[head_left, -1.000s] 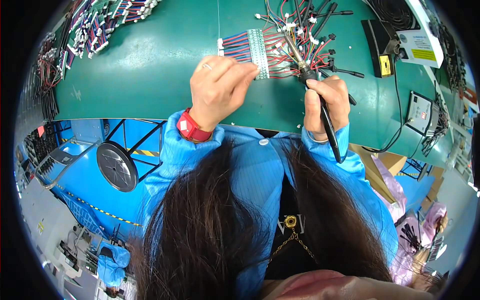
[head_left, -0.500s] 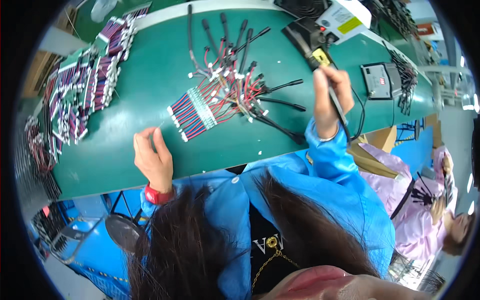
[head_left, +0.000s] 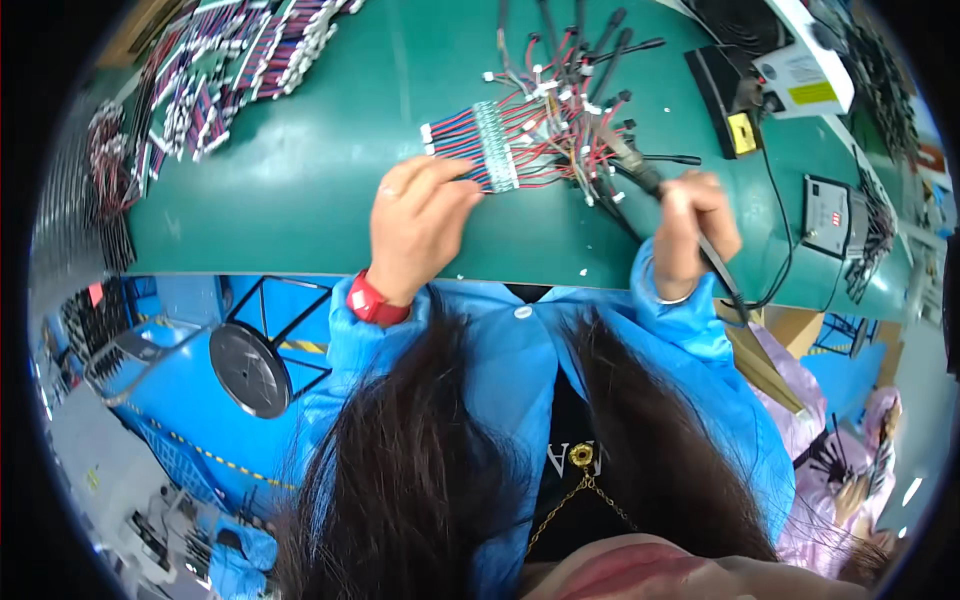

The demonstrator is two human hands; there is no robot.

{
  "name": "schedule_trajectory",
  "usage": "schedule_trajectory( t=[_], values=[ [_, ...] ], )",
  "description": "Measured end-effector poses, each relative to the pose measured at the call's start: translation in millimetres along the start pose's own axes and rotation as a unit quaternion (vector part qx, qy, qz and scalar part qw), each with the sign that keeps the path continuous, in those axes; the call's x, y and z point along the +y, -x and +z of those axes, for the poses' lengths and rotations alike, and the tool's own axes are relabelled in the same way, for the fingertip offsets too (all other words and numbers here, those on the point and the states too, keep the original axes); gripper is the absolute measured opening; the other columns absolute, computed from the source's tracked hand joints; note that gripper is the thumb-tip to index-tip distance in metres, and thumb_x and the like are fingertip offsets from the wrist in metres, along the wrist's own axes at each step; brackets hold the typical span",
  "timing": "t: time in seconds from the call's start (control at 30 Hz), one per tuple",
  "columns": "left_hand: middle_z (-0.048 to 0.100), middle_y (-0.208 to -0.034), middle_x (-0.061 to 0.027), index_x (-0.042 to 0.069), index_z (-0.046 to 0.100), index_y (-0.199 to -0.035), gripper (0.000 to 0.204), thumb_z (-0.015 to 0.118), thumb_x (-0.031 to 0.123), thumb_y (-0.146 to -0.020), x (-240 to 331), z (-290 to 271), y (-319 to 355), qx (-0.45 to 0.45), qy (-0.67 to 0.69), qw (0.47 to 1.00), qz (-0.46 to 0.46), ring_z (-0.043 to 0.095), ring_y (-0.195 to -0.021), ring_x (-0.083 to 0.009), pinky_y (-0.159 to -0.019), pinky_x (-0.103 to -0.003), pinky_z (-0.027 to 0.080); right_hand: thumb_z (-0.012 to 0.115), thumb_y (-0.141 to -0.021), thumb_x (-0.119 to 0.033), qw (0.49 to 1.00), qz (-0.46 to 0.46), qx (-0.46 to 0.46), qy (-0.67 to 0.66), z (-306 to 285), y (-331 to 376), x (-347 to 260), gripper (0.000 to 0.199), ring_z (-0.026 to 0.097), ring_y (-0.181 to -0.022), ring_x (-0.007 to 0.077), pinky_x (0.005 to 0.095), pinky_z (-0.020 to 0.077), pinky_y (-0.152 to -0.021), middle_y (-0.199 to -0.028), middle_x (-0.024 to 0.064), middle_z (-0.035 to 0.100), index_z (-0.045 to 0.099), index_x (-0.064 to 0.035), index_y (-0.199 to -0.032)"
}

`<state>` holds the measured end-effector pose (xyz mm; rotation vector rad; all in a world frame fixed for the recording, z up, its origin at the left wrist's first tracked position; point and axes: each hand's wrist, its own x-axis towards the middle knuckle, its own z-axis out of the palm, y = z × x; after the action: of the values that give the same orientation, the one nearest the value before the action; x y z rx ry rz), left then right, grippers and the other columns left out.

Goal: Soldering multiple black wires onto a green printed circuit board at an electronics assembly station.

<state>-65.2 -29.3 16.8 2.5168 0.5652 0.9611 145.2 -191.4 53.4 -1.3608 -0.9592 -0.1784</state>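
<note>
My left hand [head_left: 418, 225] lies flat-ish on the green tabletop [head_left: 300, 200], fingers half curled, fingertips pressing on the near edge of the wire harness [head_left: 490, 150]. It pins the harness, no full grasp. There's a ring on one finger and a red wristband [head_left: 372, 300] at the wrist.

The harness sits just beyond the left fingertips: a row of red, blue and black wires in a pale green strip, with small white connectors at the far-left ends. Right of it the wires run into a tangle of red and black leads with black plugs [head_left: 580, 110], between my two hands and beyond them.

My right hand [head_left: 690, 235] is closed in a fist around a black soldering iron [head_left: 655, 185]. The tip end points up-left toward the tangle, and the cord end runs down past the wrist off the tabletop edge.

Beyond the right hand: a black stand with a yellow part [head_left: 735, 125], and a white box [head_left: 800, 70]. To its right: a small black meter [head_left: 828, 215].

Far beyond the left hand: piles of finished harnesses [head_left: 230, 70].

Blue smock sleeves [head_left: 670, 330] on both arms.
</note>
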Motion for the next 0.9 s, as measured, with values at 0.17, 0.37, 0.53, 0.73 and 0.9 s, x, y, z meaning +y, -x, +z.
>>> schedule_trajectory(
  t=[0.17,0.37,0.53,0.73,0.9],
  values=[
    [0.067,-0.113,-0.0001,0.009,0.065,-0.09,0.011,0.07,0.007,-0.08,5.1,13.4,0.1,-0.054,0.001,0.998,0.041,0.063,-0.105,-0.0216,-0.093,-0.036,0.049,0.065,-0.073,0.0,0.986,0.08,-0.147,0.024,29.1,22.1,-3.2,0.003,0.043,-0.055,0.0147,0.0256,0.0353,-0.053,-0.063,0.007,0.055,0.062,0.0007,-0.074],
    [0.067,-0.114,-0.0013,0.008,0.064,-0.09,0.009,0.069,0.009,-0.082,1.3,16.9,4.5,-0.058,0.026,0.998,0.024,0.062,-0.112,-0.0224,-0.098,-0.037,0.049,0.066,-0.07,0.002,0.983,0.093,-0.153,0.049,39.2,24.4,2.9,0.004,0.041,-0.049,0.0148,0.0258,0.0337,-0.047,-0.06,0.0073,0.056,0.062,0.0006,-0.069],
    [0.067,-0.114,-0.0021,0.007,0.064,-0.091,0.009,0.069,0.009,-0.083,-1.5,20.4,6.2,-0.055,0.044,0.997,0.02,0.063,-0.111,-0.0225,-0.098,-0.036,0.05,0.066,-0.071,0.002,0.981,0.103,-0.153,0.055,40.1,25.5,3.5,0.004,0.042,-0.05,0.0146,0.0255,0.0337,-0.047,-0.061,0.0073,0.057,0.062,0.001,-0.069],
    [0.068,-0.116,-0.003,0.005,0.064,-0.091,0.013,0.07,0.004,-0.079,-0.8,18.5,6.7,-0.058,0.047,0.997,0.019,0.064,-0.11,-0.0239,-0.096,-0.036,0.051,0.067,-0.071,0.002,0.98,0.116,-0.153,0.05,44.1,23.8,1.5,0.004,0.042,-0.05,0.0141,0.0251,0.0338,-0.048,-0.061,0.0067,0.056,0.062,0.0015,-0.07],
    [0.068,-0.116,-0.0028,0.005,0.064,-0.091,0.013,0.07,0.004,-0.079,-1.0,18.2,6.3,-0.058,0.044,0.997,0.02,0.064,-0.11,-0.0239,-0.095,-0.036,0.051,0.067,-0.071,0.001,0.98,0.113,-0.156,0.046,44.7,23.6,2.5,0.004,0.043,-0.051,0.0139,0.0248,0.0342,-0.049,-0.061,0.0065,0.057,0.063,0.0018,-0.071]
  ],
)
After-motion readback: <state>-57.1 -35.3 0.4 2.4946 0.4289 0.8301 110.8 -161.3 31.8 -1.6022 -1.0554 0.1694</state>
